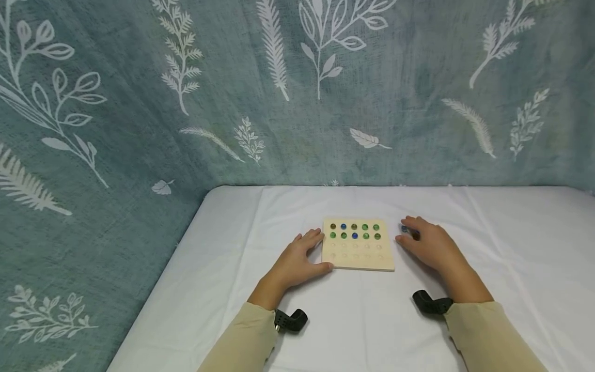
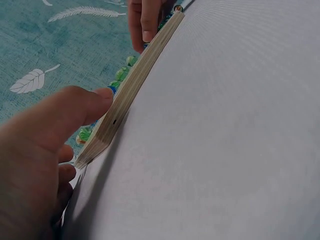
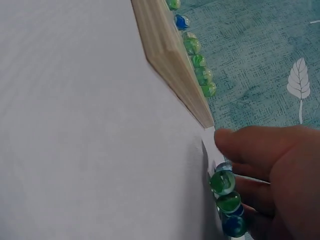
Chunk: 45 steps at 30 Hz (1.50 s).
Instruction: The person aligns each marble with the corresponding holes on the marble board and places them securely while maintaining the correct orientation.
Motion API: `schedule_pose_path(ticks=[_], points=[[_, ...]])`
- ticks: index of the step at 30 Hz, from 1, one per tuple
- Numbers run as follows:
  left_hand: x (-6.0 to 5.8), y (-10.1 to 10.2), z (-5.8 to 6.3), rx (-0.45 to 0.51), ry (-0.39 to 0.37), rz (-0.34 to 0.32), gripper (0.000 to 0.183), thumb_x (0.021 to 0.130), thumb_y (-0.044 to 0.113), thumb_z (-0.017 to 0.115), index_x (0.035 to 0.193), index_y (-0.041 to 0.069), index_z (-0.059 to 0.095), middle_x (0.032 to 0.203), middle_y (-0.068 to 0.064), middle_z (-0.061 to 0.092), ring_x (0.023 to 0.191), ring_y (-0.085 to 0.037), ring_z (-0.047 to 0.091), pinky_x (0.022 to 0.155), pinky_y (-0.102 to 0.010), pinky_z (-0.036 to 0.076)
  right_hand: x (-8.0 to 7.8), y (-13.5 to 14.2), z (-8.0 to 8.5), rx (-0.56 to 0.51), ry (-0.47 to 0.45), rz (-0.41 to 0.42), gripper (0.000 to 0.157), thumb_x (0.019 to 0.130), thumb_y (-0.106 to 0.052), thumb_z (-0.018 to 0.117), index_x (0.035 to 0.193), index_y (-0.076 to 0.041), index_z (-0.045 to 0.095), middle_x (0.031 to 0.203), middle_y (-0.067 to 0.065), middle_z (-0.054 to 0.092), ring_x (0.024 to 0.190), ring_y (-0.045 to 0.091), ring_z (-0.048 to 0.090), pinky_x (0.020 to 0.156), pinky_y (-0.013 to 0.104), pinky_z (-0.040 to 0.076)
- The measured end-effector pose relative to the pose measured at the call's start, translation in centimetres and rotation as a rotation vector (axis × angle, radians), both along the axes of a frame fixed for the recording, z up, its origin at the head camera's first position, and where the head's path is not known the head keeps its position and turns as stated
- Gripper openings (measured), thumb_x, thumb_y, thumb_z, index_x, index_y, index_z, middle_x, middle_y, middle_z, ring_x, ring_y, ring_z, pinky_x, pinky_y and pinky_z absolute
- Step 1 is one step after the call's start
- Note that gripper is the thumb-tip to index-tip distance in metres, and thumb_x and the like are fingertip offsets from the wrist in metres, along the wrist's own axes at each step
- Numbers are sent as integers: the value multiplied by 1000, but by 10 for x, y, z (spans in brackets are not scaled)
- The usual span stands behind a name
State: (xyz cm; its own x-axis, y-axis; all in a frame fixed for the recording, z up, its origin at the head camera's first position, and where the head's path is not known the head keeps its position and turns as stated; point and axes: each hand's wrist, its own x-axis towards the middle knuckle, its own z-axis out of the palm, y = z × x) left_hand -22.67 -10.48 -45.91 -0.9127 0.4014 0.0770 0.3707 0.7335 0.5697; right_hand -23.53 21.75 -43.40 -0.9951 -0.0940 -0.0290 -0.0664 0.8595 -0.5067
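- The wooden board [image 1: 362, 263] lies flat on the white cloth [image 1: 367, 320], between the hands; its rows of five run left to right, its columns away from the person. In the head view it spreads wider sideways than deep, but the slanted view leaves its true long axis uncertain. Its near edge faces the person, dipping slightly to the right.
- Seated marbles [image 1: 355, 235], mostly green with blue and amber ones, fill the two far rows; the two near rows show bare hollows.
- The left hand [image 1: 299, 261] has thumb and fingers spread apart at the board's left side, thumb at the near corner, fingers pointing away and rightward.
- Loose marbles [image 3: 229, 202], green and blue, cluster just right of the board; being round, they have no long axis.
- The right hand [image 1: 432, 243] points leftward over them, thumb and fingers apart; whether it touches any I cannot tell. It partly hides them from the head view, so their number is unclear.
- Leaf-patterned fabric [image 1: 409, 103] rises behind the cloth.
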Motion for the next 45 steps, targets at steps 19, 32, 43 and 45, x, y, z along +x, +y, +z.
schedule_pose_path(ticks=[19, 32, 43, 45], points=[[0, 1, 1, -13, 11, -26, 80, 75, 50, 73, 142, 18, 45, 148, 7, 38, 141, -8, 26, 120, -34, 15, 5, -5, -4, 54, 255, -45, 28, 81, -10, 70, 109, -5, 71, 115, 25, 63, 108, 44, 57, 103, 65, 29], [0, 0, 0, -17, 31, -29, 77, 76, 48, 74, 140, 17, 47, 148, 7, 38, 140, -7, 26, 120, -33, 15, 2, -6, -6, 27, 311, -55, 28, 79, -6, 72, 106, -1, 71, 109, 23, 66, 105, 43, 58, 112, 58, 22], [-1, -1, -1, -28, 36, -35, 77, 76, 49, 73, 141, 17, 46, 149, 7, 37, 141, -9, 27, 120, -34, 16, 2, -9, -6, -60, 370, -65, 24, 83, -12, 70, 103, 2, 71, 100, 22, 66, 100, 42, 58, 114, 57, 19], [-1, -1, -2, -31, 33, -34, 77, 76, 49, 73, 141, 17, 46, 149, 8, 37, 141, -8, 27, 120, -33, 16, 3, -10, -5, -73, 379, -68, 23, 84, -13, 69, 103, 1, 71, 99, 22, 66, 101, 41, 58, 116, 55, 16]])
